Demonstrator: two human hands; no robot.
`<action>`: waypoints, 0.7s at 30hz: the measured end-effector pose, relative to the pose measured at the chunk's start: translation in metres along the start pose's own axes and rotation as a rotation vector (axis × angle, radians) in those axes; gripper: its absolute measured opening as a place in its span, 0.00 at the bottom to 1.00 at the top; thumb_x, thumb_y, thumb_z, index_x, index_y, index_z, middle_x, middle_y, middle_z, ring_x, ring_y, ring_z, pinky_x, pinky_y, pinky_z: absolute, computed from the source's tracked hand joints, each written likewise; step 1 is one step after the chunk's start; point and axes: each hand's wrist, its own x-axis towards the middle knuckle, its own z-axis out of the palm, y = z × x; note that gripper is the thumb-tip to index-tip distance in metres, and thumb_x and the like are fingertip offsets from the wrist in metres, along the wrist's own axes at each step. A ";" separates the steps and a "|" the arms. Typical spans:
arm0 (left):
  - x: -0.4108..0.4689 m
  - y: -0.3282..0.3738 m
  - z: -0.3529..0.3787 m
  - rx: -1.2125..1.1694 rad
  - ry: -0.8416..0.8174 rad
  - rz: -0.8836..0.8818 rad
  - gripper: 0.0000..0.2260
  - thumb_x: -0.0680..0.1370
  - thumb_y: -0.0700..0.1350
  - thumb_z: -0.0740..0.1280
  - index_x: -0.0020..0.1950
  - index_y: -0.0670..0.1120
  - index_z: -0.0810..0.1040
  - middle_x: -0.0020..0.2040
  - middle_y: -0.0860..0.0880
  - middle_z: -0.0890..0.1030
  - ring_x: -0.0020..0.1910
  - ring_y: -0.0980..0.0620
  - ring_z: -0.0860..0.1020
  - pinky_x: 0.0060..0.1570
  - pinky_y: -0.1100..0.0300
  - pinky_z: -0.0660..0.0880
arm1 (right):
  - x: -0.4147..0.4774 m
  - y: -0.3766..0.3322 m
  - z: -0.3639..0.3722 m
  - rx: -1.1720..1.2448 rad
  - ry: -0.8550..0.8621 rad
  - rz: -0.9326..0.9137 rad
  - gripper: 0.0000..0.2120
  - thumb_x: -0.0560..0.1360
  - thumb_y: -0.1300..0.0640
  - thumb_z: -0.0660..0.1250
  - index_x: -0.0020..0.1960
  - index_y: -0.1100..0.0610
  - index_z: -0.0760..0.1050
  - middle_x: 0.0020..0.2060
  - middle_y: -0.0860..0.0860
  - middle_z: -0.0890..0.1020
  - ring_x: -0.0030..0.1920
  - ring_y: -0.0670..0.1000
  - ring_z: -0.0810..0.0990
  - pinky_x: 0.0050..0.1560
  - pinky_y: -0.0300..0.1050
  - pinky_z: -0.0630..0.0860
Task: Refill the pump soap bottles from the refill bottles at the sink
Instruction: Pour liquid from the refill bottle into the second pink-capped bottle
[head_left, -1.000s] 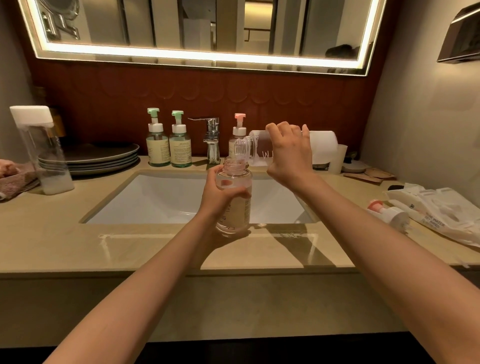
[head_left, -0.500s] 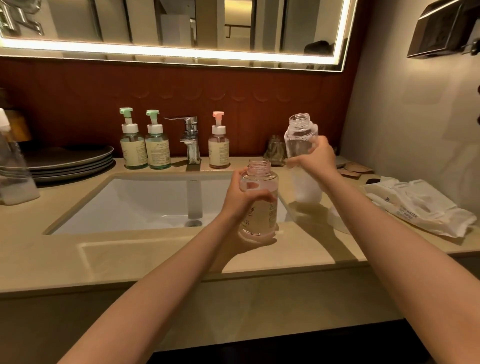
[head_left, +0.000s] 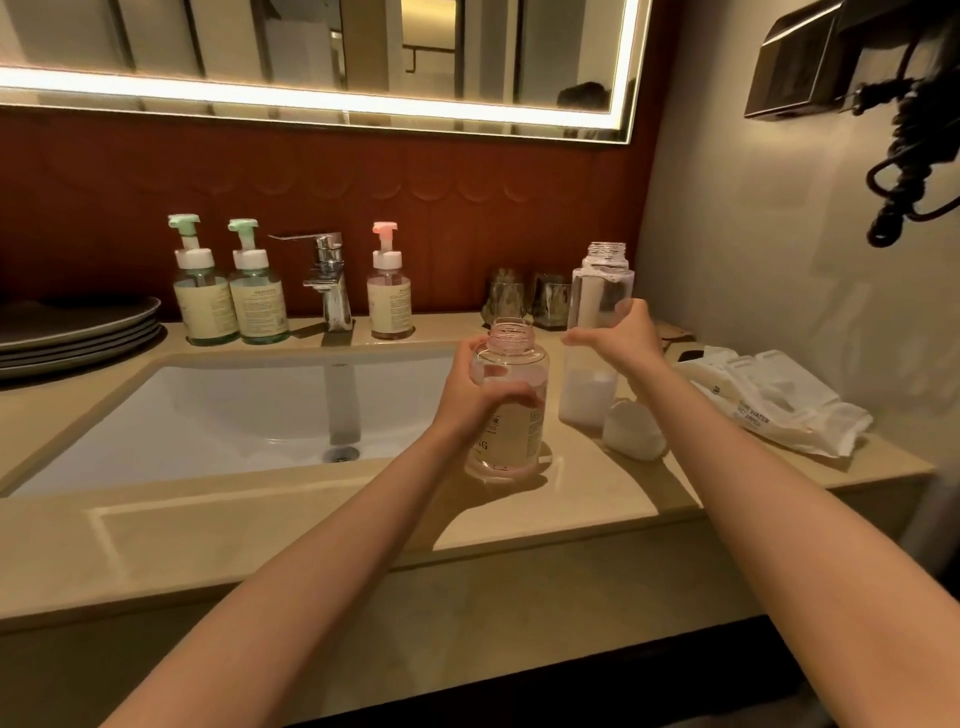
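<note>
Two uncapped bottles stand on the counter (head_left: 311, 519), right of the sink (head_left: 234, 405). The left hand (head_left: 465, 397) curls tight round the soap bottle (head_left: 511, 415), which sits at the basin's right rim, a strip of counter between it and the front edge. The right hand (head_left: 626, 338) seems wrapped round the refill bottle (head_left: 597, 312) just behind it, though blur hides the fingertips. A white cap (head_left: 634, 434) lies beside its base.
</note>
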 end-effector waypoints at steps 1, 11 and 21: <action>0.000 0.000 0.002 -0.002 -0.008 0.002 0.39 0.57 0.49 0.70 0.67 0.52 0.62 0.59 0.48 0.73 0.49 0.53 0.72 0.40 0.60 0.69 | 0.001 0.001 -0.002 -0.002 -0.005 0.007 0.42 0.66 0.52 0.76 0.71 0.57 0.57 0.69 0.53 0.66 0.67 0.55 0.68 0.59 0.50 0.69; 0.001 -0.002 0.027 0.000 -0.053 0.032 0.32 0.67 0.41 0.75 0.64 0.54 0.61 0.56 0.50 0.72 0.46 0.57 0.71 0.40 0.61 0.70 | -0.003 0.012 -0.003 -0.015 -0.045 -0.035 0.44 0.67 0.53 0.76 0.73 0.56 0.54 0.70 0.54 0.65 0.67 0.56 0.68 0.62 0.52 0.69; 0.005 -0.001 0.034 0.012 -0.067 0.029 0.34 0.69 0.40 0.73 0.69 0.51 0.59 0.57 0.51 0.71 0.51 0.53 0.71 0.41 0.63 0.69 | -0.002 0.013 -0.039 0.085 -0.229 -0.015 0.53 0.65 0.54 0.77 0.76 0.50 0.42 0.75 0.58 0.55 0.72 0.60 0.59 0.69 0.59 0.59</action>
